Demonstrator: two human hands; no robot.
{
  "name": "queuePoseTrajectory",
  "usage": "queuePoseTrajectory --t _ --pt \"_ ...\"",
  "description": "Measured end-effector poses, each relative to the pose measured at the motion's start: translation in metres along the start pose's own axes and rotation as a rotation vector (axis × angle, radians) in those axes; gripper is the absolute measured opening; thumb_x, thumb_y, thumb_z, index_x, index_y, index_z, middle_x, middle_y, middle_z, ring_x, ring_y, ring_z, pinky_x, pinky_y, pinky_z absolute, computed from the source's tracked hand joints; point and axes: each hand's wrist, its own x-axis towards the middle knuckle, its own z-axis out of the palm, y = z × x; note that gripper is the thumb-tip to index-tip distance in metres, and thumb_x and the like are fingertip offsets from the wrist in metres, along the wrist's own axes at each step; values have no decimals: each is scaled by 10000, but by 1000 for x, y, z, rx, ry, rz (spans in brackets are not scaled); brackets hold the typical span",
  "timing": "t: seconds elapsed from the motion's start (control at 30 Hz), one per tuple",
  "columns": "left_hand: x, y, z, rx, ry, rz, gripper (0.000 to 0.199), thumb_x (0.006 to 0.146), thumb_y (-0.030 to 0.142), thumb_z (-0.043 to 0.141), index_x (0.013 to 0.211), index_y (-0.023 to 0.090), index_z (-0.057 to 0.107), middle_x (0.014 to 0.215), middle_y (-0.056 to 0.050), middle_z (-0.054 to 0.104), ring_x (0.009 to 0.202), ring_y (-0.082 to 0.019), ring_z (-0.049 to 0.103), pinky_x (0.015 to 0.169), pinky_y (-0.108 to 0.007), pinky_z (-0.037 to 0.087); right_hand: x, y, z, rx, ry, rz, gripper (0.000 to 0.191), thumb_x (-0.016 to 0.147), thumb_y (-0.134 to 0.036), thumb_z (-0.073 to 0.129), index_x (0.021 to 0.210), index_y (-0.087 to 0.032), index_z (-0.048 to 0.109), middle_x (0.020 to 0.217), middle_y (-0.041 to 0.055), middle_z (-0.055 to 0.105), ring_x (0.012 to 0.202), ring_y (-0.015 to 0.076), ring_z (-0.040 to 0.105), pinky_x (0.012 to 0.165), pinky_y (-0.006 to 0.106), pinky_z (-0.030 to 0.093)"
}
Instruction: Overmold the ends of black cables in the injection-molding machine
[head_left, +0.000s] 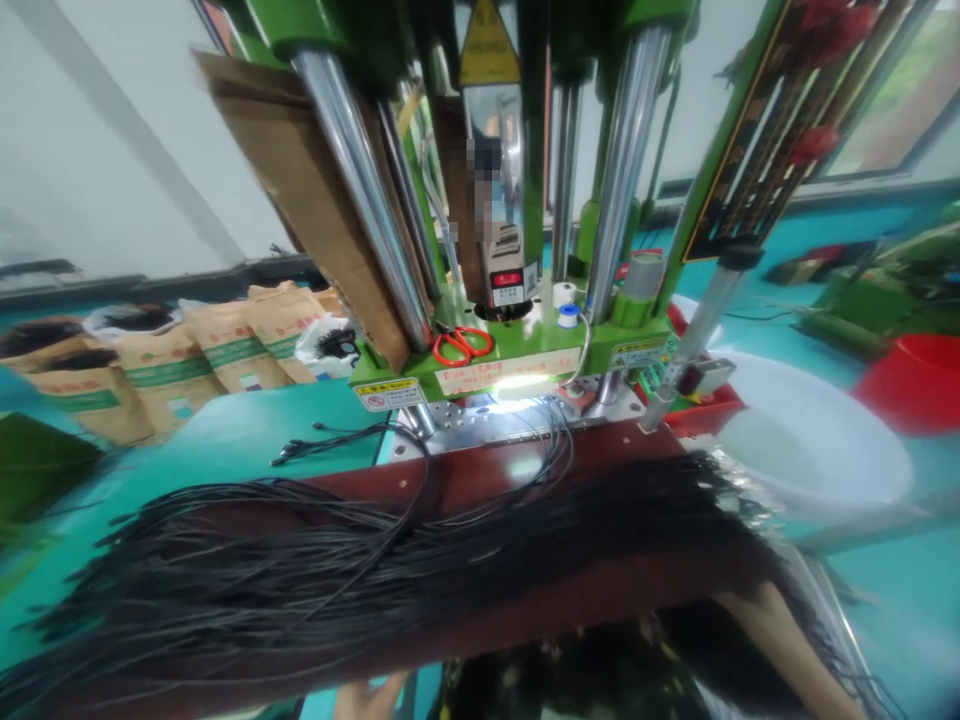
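My left hand (369, 697) shows only in part at the bottom edge, just below the front of the brown board (577, 600). Its visible fingers look apart, with nothing seen between them. On the right, my right forearm (780, 640) reaches up to the board's front edge. The fingers of that hand are hidden or blurred. Across the board lies a long heap of black cables (300, 570), with metallic-looking ends (742, 490) at the right. Several cables loop from the heap into the lit metal bed (480, 425) of the green machine (540, 350).
Red-handled scissors (463, 347) lie on the machine's green plate, beside its steel columns. Paper sacks (169, 365) stand at the left. A white tub (810, 430) and a red bucket (915, 385) are at the right. More cables (330, 438) rest on the green table (247, 430).
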Motion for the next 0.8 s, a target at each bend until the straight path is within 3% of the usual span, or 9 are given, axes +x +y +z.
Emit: queuePoseTrajectory --t 0.13,0.3,0.47,0.7,0.8 --pt "-3 -1 -2 61 1 -26 598 560 660 542 860 149 627 844 -103 673 1057 -341 536 946 -445 389 -4 -10 2 55 46 5 307 507 -447 657 690 -206 605 657 84 651 709 301 617 695 425 524" --pt "2 -20 0 68 -16 -40 567 573 669 503 803 160 595 823 -111 664 1075 -345 527 963 -451 376 -5 -4 4 82 64 9 347 503 -496 671 676 -204 596 675 88 654 761 309 615 725 431 518" --pt "12 -34 -3 110 -21 -73 587 477 668 575 770 161 608 800 -117 667 1074 -380 517 958 -488 370 -7 -1 4 90 53 21 424 509 -507 682 781 -188 621 733 91 663 831 313 606 753 423 510" --pt "19 -36 -3 18 -55 -66 660 408 616 640 859 135 629 824 -120 673 1055 -367 532 964 -491 361 -5 2 3 88 29 46 356 502 -438 698 736 -188 600 777 95 678 793 308 622 734 416 520" --pt "22 -31 -6 14 -121 -77 680 390 601 646 875 124 623 863 -134 670 1079 -366 517 985 -480 341 -5 1 3 76 27 23 394 498 -464 711 761 -193 598 825 94 680 843 313 619 760 414 518"
